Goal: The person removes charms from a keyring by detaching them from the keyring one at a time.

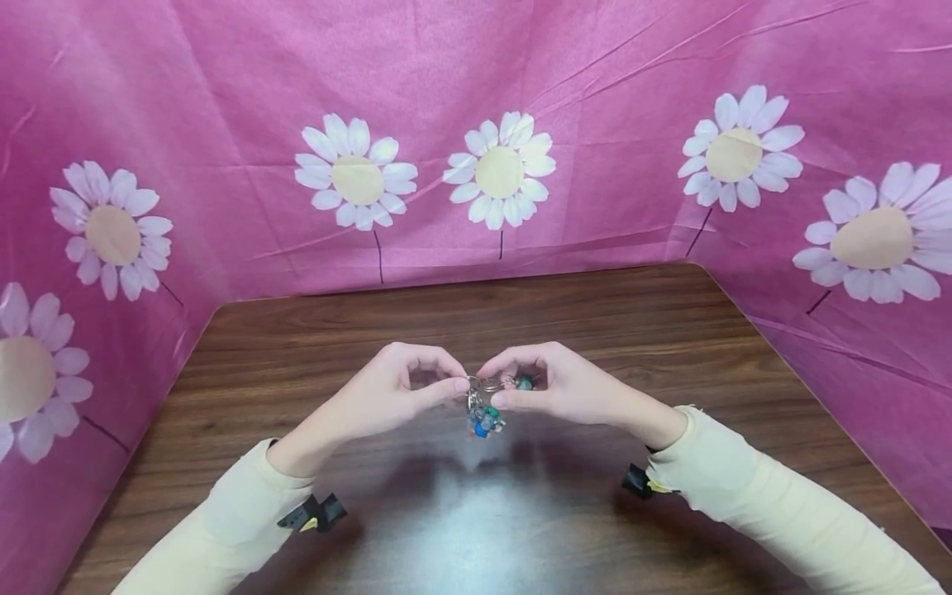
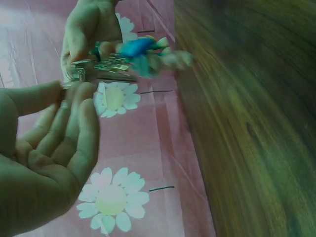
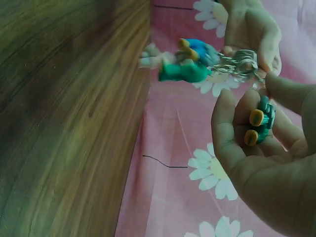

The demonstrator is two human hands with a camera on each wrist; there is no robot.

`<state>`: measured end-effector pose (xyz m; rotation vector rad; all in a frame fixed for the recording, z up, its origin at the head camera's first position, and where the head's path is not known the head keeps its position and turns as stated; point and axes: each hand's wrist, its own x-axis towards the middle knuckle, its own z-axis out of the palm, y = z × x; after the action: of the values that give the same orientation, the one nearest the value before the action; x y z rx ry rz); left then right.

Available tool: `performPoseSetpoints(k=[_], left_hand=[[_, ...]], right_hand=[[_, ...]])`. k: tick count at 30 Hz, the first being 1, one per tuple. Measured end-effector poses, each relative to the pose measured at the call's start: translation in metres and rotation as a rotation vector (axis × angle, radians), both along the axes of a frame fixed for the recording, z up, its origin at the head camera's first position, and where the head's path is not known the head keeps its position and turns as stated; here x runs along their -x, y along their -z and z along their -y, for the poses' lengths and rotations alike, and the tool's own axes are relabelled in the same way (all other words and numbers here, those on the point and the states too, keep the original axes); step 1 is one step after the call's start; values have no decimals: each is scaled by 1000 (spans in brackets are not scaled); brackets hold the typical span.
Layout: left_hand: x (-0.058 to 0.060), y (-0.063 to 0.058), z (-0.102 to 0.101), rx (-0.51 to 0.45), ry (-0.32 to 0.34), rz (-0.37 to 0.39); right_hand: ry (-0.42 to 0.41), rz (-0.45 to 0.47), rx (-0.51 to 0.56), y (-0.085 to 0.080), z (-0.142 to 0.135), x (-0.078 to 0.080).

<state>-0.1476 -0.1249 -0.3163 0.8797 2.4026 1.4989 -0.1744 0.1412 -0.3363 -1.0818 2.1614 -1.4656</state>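
Above the wooden table, my left hand [image 1: 390, 392] pinches a metal key ring [image 1: 473, 383] between thumb and index finger. From this ring hangs a cluster of small figure keychains [image 1: 485, 421] in blue, green and pale colours, blurred in the left wrist view. Facing it, my right hand [image 1: 580, 387] pinches metal ringwork at the same spot with thumb and fingertips. A green figure keychain [image 3: 261, 121] with orange-yellow feet lies against the right hand's fingers. Several metal rings and chains [image 3: 237, 64] overlap between the hands, so which ring each fingertip grips is partly hidden.
The dark wood-grain table [image 1: 476, 314] spreads beneath both hands. Around its back and sides hangs a pink cloth [image 1: 416, 49] printed with white daisies. Dark straps with small black pieces [image 1: 312, 512] sit at the sleeve cuffs.
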Motion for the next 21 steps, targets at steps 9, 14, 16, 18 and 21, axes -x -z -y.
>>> performPoseSetpoints(k=[9,14,16,18,21], left_hand=[[7,2,-1,-20,54,185],[5,8,-1,-18,40,179],[4,11,-2,-15,38,180],[3,12,-3,-15,36,173],[2,11,-4,-10,27,156]], right_hand=[[18,59,-70,-6,0,3],[19,227,-5,0,4,3],[31,254,0,1,5,3],[46,258,0,1,5,3],[63,251,-9,-2,5,3]])
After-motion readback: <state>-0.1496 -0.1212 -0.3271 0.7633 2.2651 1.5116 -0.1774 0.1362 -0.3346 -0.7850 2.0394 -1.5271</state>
